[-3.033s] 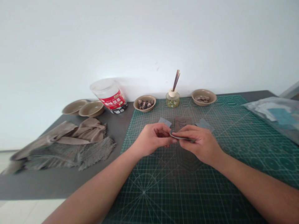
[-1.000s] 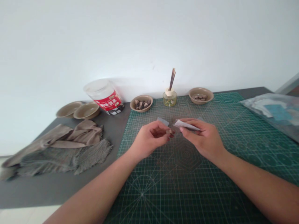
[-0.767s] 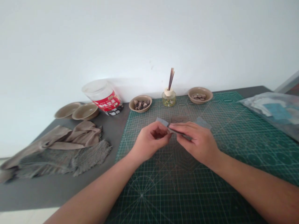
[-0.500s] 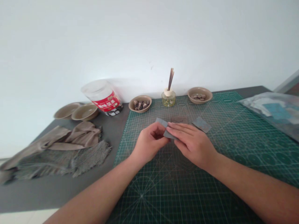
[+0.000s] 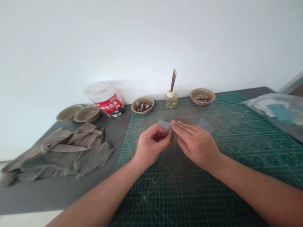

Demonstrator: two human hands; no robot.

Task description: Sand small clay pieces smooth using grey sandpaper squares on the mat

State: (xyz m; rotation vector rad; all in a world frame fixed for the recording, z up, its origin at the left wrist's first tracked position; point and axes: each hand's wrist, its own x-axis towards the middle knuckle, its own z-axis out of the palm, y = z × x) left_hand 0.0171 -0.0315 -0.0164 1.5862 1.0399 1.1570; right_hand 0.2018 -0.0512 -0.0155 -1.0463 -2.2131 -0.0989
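Observation:
At the middle of the cutting mat [image 5: 170, 195], my left hand [image 5: 151, 142] is closed, with thumb and fingertips pinched at a small grey sheet [image 5: 163, 124]. One pale corner of the sheet sticks out above the left fingers. A small dark bit shows at the left fingertips, too unclear to name. My right hand [image 5: 195, 140] lies against the sheet from the other side, its fingers pressed together and touching the left fingertips. The rest of the sheet is hidden under the hands. Just behind the right hand lies another small grey-blue piece [image 5: 204, 125].
Toward the wall stand a bowl of brown lumps [image 5: 142, 105], a reed diffuser [image 5: 171, 99] and a bowl of flat round pieces [image 5: 203, 96]. Leftward are a red-labelled plastic tub [image 5: 105, 99], two bowls [image 5: 87, 114] and a crumpled grey-brown cloth [image 5: 68, 151]. A clear bag [image 5: 279, 108] lies right.
The lower part of the grey sheet, visible earlier between my fingers, is now covered. My right fingers have shifted slightly along it, while the left hand stays nearly in place.

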